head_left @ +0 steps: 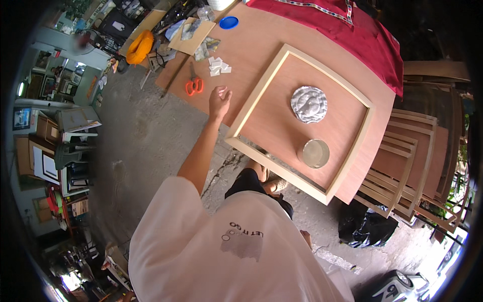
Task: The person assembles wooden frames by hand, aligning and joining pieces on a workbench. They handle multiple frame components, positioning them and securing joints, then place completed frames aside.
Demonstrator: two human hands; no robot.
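At the bottom centre of the frame is the person's own body in a white T-shirt (226,251) with a dark print. A bare foot in a sandal (274,185) shows just above it, on the grey concrete floor (146,146).

From the left shoulder the left arm goes up and a little to the right, almost straight, toward the middle of the frame. The left hand (219,100) is open – the fingers are spread and loosely curved, the palm is turned down, and it holds nothing. It hovers at the near edge of the brown board table (256,45), just to the left of the pale wooden frame (251,103) and lower right of the orange scissors (194,85). Whether the hand touches the table cannot be told. The right hand is hardly visible: only a small part shows at the lower right beside the shirt, so its state cannot be told.

The wooden frame lies flat on the table, centre right, and one corner sticks out over the table edge toward the person. Inside it lie a crumpled silver foil disc (309,104) and, nearer to the person, a round clear container (315,153) – they are apart from each other.

Further up are small white paper pieces (218,66), a blue round lid (229,22) and a red cloth (352,30) at the top right. More wooden frames (407,156) lean in a stack at the right side.
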